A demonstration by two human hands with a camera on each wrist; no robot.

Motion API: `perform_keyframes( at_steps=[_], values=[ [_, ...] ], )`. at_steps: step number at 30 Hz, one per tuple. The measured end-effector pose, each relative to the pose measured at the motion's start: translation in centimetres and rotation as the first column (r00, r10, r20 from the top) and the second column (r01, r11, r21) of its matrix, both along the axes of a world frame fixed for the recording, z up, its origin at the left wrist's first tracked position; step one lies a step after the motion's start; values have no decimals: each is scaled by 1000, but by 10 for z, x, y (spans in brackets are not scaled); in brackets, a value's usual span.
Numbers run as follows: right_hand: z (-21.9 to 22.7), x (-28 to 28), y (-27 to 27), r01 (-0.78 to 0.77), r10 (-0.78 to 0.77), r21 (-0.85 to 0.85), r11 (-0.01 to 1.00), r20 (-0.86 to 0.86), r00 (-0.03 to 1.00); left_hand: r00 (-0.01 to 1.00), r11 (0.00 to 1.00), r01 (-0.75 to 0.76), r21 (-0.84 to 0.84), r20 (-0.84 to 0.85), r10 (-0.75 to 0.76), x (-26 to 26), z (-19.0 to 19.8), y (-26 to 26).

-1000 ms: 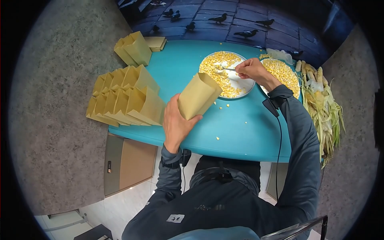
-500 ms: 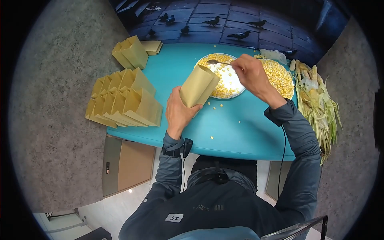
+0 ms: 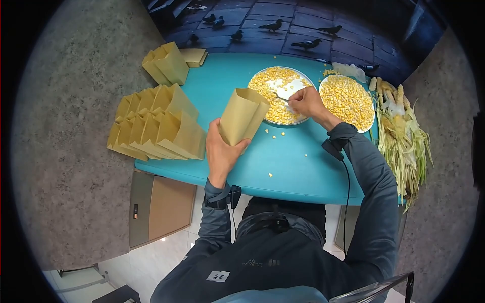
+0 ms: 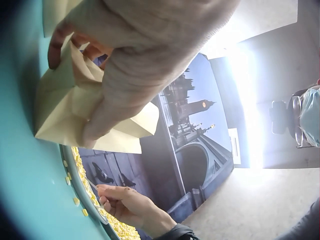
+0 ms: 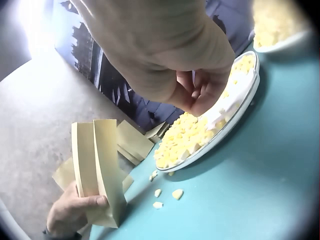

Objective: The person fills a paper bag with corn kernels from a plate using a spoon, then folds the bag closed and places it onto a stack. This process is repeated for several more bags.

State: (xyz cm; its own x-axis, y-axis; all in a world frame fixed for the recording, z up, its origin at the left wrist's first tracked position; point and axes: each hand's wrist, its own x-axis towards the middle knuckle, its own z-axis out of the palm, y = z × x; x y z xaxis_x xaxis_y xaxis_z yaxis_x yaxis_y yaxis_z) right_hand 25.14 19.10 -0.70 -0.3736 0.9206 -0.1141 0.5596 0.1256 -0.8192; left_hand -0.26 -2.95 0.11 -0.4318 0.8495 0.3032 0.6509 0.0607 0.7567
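Note:
My left hand point(image 3: 222, 155) grips the lower part of an upright, slightly tilted brown paper bag point(image 3: 241, 117), thumb on one side and fingers on the other. The bag's mouth faces up beside a round white plate point(image 3: 299, 87) of loose yellow corn kernels point(image 3: 277, 113). Over that plate, my right hand point(image 3: 309, 103) pinches the handle of a metal spoon point(image 3: 281, 98); its bowl end is down among the kernels. The left wrist view shows the bag's folded base point(image 4: 65, 107) under the left fingers. In the right wrist view, the right hand point(image 5: 170, 55) mostly hides the spoon.
A second plate heaped with kernels point(image 3: 346, 101) stands to the right, beside corn husks and cobs point(image 3: 401, 136). Several open paper bags point(image 3: 151, 121) stand in rows at left, with two more point(image 3: 165, 63) and flat folded ones point(image 3: 193, 57) behind. Stray kernels point(image 3: 274, 136) dot the table.
The right hand lifted the spoon toward the bag mouth, then came back down to the kernels at the plate's middle. The left hand still holds the bag, now a little more upright.

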Motion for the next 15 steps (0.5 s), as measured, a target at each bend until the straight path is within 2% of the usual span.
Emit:
perform_keyframes(
  at_steps=[1,3,6,10,15],
  values=[
    [2,-1,2,0,0,0,1000,-1,1000,1000,1000,9,-5,-5,-9,-1,1,0],
    [7,-3,5,42,-106,-298,954,-202,974,1000,1000,20,-9,-7,-20,-1,1,-1],
    [12,0,8,86,-198,-379,921,-267,943,999,999,32,-19,-31,-32,-3,2,0],
    [46,12,1,80,-212,-394,916,-302,929,999,999,41,-5,-34,-41,-3,2,5],
    [101,27,-12,24,-118,-261,965,-349,930,995,995,101,7,23,-101,7,11,17]
  ],
)
